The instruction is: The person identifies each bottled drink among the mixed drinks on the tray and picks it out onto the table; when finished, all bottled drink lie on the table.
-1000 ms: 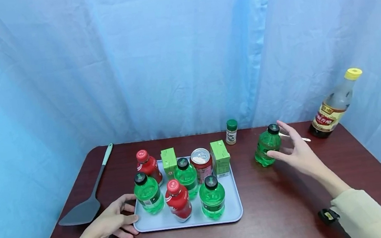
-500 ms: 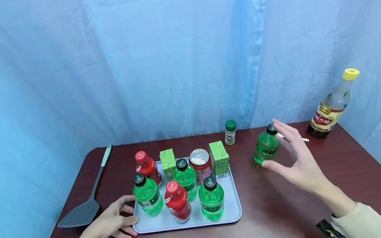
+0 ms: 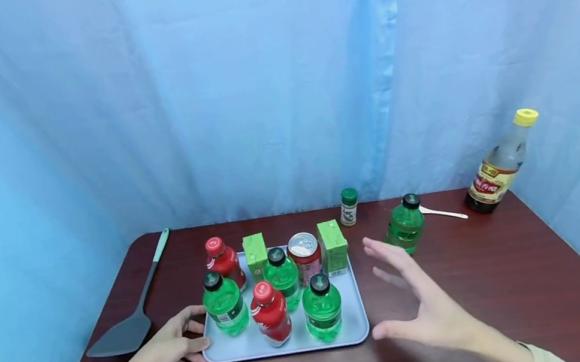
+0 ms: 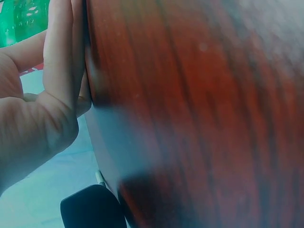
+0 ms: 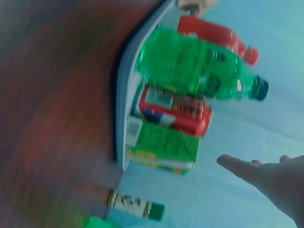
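My left hand (image 3: 166, 344) is at the left rim of a pale blue tray (image 3: 224, 353), with its thumb tip touching the rim and its fingers relaxed. On the tray stand three green drink bottles (image 3: 322, 310), two red bottles (image 3: 270, 314), a red can (image 3: 305, 257) and two green drink cartons (image 3: 333, 248). To the right of the tray my right hand (image 3: 431, 314) hovers with thumb and fingers spread, holding nothing. Behind it, another green bottle (image 3: 405, 227) stands upright on the table. The right wrist view shows the right hand (image 5: 266, 180) beside the loaded tray (image 5: 122, 95).
A grey spatula (image 3: 124, 334) lies on the left of the dark wood table (image 3: 526, 291). Along the back stand a green-capped spice jar (image 3: 348, 209) and a yellow-capped sauce bottle (image 3: 496, 177). A white spoon (image 3: 446, 212) lies between them. Blue curtains (image 3: 257, 88) surround the table.
My right hand has left the separate green bottle and moved left and nearer, to the tray's right side. That bottle stays standing on the table. The left hand keeps its place at the rim.
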### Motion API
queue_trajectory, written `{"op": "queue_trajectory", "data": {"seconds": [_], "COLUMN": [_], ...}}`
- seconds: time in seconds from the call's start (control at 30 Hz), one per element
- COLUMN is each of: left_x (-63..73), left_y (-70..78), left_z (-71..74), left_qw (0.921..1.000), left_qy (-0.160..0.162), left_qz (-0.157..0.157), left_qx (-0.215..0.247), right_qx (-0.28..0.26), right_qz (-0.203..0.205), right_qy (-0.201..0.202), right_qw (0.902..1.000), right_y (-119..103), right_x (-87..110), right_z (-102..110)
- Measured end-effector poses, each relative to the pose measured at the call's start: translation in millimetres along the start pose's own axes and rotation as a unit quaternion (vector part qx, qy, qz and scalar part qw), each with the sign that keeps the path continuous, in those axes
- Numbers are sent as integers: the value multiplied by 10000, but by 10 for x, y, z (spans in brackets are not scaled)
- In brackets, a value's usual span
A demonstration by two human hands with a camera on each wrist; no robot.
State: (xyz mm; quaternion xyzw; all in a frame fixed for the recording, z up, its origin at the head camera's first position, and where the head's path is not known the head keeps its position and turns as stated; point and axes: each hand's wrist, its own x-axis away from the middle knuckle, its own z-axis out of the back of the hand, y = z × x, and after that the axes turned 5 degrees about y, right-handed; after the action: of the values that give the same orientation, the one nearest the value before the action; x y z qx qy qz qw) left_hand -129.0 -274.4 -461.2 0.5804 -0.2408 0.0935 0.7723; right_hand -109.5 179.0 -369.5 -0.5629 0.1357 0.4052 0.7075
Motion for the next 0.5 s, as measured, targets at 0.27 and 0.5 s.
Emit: {"op": "queue_trajectory", "data": {"seconds": [0.27,0.5], "left_x": [14,9], "left_y": [7,-8], "left_z": [24,-1], "left_qw": [10000,10000], "left_qy": [9,49], "left_qz": [-31,-13], "left_qx": [4,-9], "right_qx": [151,152], "right_qz": [-761,-1250], "right_qy": [-310,-553], "right_qw": [9965,9905], "right_y": [306,406], "right_x": [168,246], "right_z": [-184,-340]}}
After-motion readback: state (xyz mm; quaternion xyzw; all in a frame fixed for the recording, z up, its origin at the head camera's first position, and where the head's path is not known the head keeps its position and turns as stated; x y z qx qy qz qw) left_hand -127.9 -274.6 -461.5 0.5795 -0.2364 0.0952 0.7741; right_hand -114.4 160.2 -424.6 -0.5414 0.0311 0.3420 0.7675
